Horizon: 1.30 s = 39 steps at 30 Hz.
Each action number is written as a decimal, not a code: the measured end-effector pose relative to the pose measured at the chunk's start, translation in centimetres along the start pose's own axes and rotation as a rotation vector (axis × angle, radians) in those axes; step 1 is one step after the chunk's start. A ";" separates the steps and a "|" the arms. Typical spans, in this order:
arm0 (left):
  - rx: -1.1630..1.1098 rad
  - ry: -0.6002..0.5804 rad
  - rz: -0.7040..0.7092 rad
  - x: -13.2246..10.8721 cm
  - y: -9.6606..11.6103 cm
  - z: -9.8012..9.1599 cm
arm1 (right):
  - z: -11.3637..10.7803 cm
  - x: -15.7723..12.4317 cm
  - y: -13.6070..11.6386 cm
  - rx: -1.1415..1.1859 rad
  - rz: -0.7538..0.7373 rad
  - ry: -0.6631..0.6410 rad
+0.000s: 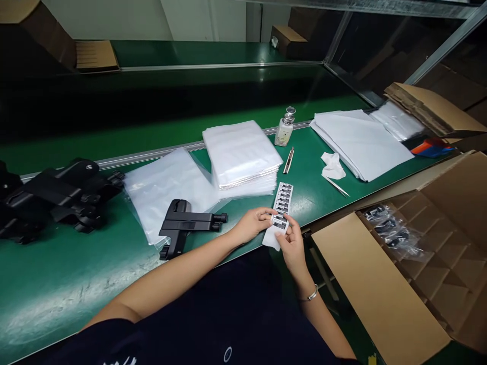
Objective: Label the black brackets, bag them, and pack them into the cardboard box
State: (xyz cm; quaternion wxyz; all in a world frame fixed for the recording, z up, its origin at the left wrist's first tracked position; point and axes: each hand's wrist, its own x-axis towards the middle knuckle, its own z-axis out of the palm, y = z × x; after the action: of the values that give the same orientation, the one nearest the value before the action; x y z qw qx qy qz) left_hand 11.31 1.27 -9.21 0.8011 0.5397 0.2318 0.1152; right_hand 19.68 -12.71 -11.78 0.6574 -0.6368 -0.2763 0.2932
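A narrow strip of printed labels (283,196) lies over the table's front edge, with a blank white backing part at its near end. My right hand (292,246) grips the strip's near end from the right, thumb on top. From the left, my left hand (253,225) has its thumb and fingers pinched at a label near the blank part; whether that label is lifted, I cannot tell. Beside my left forearm a black plastic device with knobs (184,223) rests partly on a clear plastic bag (167,182).
Stacked plastic bags (243,152), a glass bottle (284,129), a utility knife (288,160), tweezers (337,186) and a crumpled tissue (333,166) lie beyond my hands. More black devices (72,192) sit left. At right are white sheets (361,139) and an open divided carton (380,284).
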 end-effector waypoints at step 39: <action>1.015 0.587 0.255 -14.3 -0.6 -11.2 | 13.5 2.2 -4.1 -0.352 -0.131 -0.415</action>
State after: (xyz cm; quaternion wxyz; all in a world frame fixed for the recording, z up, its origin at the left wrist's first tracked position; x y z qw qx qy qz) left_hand -6.67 3.95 -9.69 0.3257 0.8240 0.4029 0.2296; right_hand 11.36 -2.02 -7.18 0.4836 -0.6484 -0.4921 0.3217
